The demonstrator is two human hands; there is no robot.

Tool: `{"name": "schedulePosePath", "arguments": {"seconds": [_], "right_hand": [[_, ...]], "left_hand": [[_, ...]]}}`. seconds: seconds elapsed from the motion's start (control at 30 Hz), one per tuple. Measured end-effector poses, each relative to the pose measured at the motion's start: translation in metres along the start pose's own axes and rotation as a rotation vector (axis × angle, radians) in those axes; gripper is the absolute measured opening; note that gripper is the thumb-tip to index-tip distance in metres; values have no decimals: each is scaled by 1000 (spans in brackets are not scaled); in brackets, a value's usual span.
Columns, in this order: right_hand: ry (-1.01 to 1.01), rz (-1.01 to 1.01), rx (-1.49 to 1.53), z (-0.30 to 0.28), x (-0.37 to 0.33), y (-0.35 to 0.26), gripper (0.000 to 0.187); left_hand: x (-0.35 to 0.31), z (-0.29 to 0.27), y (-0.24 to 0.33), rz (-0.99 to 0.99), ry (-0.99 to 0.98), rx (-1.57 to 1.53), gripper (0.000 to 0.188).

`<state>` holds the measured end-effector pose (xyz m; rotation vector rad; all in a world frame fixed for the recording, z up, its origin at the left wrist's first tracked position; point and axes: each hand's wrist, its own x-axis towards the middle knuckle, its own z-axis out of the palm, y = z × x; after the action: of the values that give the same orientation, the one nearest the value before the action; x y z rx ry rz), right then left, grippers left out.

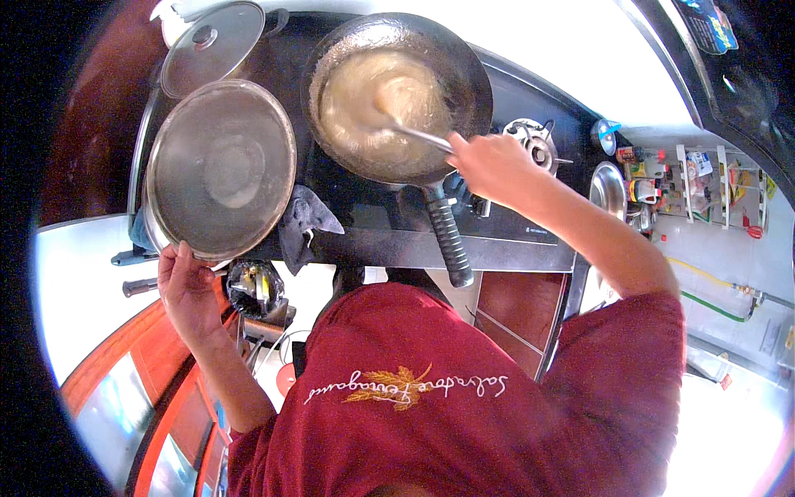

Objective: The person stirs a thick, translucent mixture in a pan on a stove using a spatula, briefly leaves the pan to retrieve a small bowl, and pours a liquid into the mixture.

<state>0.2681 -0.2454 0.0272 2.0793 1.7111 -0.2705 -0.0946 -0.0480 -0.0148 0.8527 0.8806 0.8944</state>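
A dark wok (468, 99) with a ribbed black handle sits on the stove, holding a thick, pale brown mixture (348, 95) smeared by motion. My right hand (493, 170) is closed round the metal handle of a stirring utensil (422, 137). Its far end is in the mixture and blurred, so its shape cannot be told. To the left, my left hand (186, 282) grips the near rim of a shallow round metal tray (186, 178) between thumb and fingers. The tray is tilted, its inside bare with a dull pale patch in the middle.
A pot with a glass lid (219, 45) stands behind the tray. A dark grey cloth (308, 219) lies on the stove's front edge. Right of the wok is a second burner (538, 149). Below the counter hangs a black-lined bin (255, 288). Bottles (644, 190) and a rack stand far right.
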Motion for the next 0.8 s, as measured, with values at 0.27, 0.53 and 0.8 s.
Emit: {"name": "schedulePosePath", "arguments": {"seconds": [0.27,0.53,0.8], "right_hand": [[104,165,-100,13,32,30,27],[-117,52,-152,1,-23,60,22],[13,-18,-27,-4,5,8,23]], "left_hand": [[5,9,-3,-1,-6,-14,6],[0,11,3,23,-12,-3,7],[4,7,-2,-10,7,20,5]]}}
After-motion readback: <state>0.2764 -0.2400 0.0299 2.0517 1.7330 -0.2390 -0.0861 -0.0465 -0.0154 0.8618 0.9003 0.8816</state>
